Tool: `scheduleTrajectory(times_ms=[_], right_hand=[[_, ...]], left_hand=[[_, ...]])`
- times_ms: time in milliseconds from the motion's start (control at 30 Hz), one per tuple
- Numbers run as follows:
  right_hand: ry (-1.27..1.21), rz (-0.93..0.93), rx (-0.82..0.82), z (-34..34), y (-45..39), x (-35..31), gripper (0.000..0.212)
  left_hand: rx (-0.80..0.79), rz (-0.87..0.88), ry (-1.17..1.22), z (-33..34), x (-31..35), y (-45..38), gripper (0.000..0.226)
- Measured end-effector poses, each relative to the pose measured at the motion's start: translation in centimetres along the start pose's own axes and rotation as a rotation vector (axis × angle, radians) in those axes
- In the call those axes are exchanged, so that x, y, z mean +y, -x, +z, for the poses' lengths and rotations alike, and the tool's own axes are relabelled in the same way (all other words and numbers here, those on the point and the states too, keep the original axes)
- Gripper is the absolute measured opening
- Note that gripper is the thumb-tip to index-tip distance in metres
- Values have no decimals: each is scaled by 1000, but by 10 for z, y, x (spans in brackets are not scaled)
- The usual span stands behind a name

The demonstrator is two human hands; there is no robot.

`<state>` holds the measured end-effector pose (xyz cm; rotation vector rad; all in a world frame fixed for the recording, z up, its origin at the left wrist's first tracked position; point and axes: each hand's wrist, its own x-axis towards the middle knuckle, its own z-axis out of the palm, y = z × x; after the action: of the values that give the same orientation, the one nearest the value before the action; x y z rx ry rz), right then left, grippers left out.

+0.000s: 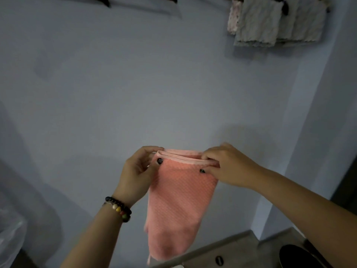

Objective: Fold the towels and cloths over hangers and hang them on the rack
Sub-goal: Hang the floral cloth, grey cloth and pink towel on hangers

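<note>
Pink cloth [179, 206] hangs doubled in mid-air, left hand [138, 176] and right hand [229, 167] each pinching a top corner. No hanger visible in it. Grey towels [270, 22] already hang at upper right.

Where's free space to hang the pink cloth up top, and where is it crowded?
Free: the stretch of blue wall along the top, between the dark brackets at left and the hung grey towels at right. Crowded: the top right, where hung towels overlap. Both hands pinch the pink cloth.
</note>
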<state>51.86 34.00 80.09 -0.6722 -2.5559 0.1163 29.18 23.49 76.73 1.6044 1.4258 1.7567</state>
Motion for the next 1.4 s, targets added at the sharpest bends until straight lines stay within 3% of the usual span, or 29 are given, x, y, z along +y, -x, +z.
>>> scheduleTrajectory(times_ms=[67,233,433,600,733,800,900,1000,1100,1167,1267,1400], right_hand=[[57,-31,84,-8,-5,2,12],[-186,99,160,-17,-16,3,6],[-206,184,507,-16,-31,0,9],[-444,381,284,-27,-43,0,21],[-565,459,-33,-40,-47,-4,60],[-539,448,-129,-48,-50,-8,53],[-369,414,-111,-62,-58,-14,23],[-60,387,-61,-78,-71,-17,17],[216,372,-27,-90,-79,-22,24],[309,374,25,-97,-83,-24,25],[374,487,76,-114,-89,-28,34],[160,657,134,-147,-102,-27,26]], left_hand=[[-9,-1,-5,-2,2,-4,26],[85,-42,103,1,6,-14,11],[139,-121,218,4,16,-24,8],[151,-106,185,3,28,-35,8],[146,-59,158,-1,40,-43,10],[129,-74,195,-5,47,-48,8],[74,-76,144,-15,57,-57,26],[-75,-71,-66,-29,71,-70,38],[-180,-52,-358,-40,79,-87,15],[-194,-2,-507,-41,84,-99,11],[-152,60,-571,-34,100,-118,12],[-130,9,-393,-13,133,-150,18]])
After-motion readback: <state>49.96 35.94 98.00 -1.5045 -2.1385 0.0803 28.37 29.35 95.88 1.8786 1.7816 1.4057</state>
